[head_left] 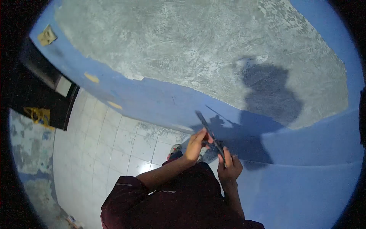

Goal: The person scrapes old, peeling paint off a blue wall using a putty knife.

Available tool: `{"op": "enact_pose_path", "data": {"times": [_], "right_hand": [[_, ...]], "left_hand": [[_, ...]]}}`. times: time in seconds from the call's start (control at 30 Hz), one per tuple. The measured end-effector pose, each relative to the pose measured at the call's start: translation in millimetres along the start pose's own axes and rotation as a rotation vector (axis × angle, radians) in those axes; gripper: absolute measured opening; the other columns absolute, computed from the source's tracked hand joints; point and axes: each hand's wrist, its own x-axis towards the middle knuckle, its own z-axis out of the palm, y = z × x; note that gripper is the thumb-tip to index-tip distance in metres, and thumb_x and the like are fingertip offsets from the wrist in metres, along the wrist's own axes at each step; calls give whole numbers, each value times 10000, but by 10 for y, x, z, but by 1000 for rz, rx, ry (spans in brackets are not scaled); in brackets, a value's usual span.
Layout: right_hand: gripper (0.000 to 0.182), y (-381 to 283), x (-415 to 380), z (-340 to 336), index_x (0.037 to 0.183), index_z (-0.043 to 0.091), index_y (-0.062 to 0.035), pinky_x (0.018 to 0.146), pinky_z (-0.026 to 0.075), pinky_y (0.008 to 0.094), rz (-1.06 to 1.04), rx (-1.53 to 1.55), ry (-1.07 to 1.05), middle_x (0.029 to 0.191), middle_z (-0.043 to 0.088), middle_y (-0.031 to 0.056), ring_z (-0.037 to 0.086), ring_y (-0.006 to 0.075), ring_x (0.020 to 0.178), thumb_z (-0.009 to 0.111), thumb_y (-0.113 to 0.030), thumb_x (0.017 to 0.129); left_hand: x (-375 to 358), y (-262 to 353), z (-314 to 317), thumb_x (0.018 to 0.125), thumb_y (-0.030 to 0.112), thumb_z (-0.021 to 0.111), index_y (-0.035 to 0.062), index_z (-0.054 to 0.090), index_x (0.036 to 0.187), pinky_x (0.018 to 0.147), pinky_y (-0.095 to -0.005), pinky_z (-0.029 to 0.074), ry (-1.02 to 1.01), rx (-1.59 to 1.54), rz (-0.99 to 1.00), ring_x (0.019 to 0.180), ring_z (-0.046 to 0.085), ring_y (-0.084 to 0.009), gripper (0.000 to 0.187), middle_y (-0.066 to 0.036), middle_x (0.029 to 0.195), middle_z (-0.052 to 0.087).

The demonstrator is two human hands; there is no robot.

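A thin, dark, straight-edged tool [203,119] shows nearly edge-on in front of my body, slanting from upper left to lower right. Its exact kind cannot be made out. My left hand [196,145] is closed on its middle, thumb and fingers pinching it. At the lower end, my right hand [231,168] grips it between thumb and fingers. Ahead of both hands rises a blue wall with a large rough patch of grey plaster [183,42]. The tool appears clear of the wall, and my shadow [268,91] falls across the plaster.
White floor tiles [122,141], dusty near the wall, lie at the left. My shoe [175,148] stands close to the wall's foot. Dark furniture [42,84] with a yellow bag [40,115] is at far left. Patchy plaster [30,145] covers another surface there.
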Motion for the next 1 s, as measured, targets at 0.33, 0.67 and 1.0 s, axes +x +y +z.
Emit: {"op": "enact_pose_path", "data": {"times": [0.33,0.67,1.0], "right_hand": [[325,323,25,308,1080,656,-20,593,518,331,-580,248,-176,811,604,71,617,213,686,739,-137,788],[323,268,729,64,1075,655,7,567,508,359,-98,684,-611,818,662,148,669,279,688,722,-205,842],[278,336,1571,97,874,563,18,557,500,415,-73,177,-191,643,627,162,650,332,585,585,-250,943]], "left_hand": [[-588,-377,320,1047,421,347,-1,607,1010,822,-292,470,292,-212,190,896,591,-153,497,-104,973,645],[-729,-412,359,984,222,563,35,557,919,490,-286,457,413,-92,235,520,541,-140,198,-25,614,524],[163,-354,1376,1029,513,275,44,544,926,397,-273,396,7,-449,142,410,457,-126,550,-21,597,506]]}}
